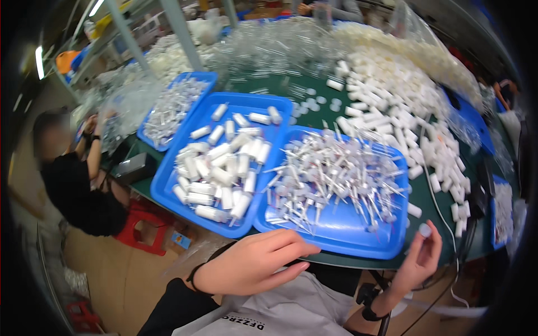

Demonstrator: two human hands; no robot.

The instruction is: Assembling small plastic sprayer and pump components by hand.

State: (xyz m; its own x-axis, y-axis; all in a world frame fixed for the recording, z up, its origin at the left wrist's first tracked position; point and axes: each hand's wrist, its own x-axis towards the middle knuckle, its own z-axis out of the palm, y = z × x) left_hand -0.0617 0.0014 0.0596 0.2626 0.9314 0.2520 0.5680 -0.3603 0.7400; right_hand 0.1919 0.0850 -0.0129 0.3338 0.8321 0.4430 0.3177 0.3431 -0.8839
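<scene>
My left hand [263,260] hovers at the front edge of the right blue tray [358,246], fingers stretched out and thumb apart, with nothing seen in it. That tray holds a heap of thin white sticks with translucent round ends [330,176]. Off the tray's front right corner, my right hand [421,259] pinches a small translucent round cap [425,230] between thumb and fingertips. Further left, a second blue tray [162,182] contains many white cylinders with clear ends [221,171].
Loose white cylinders [386,120] pile up at the right, a white cable [440,207] running beside them. Flat translucent discs [308,105] lie behind the trays. Another blue tray [210,84] stands at back left. A seated person [78,173] works at the left, near a red stool [145,227].
</scene>
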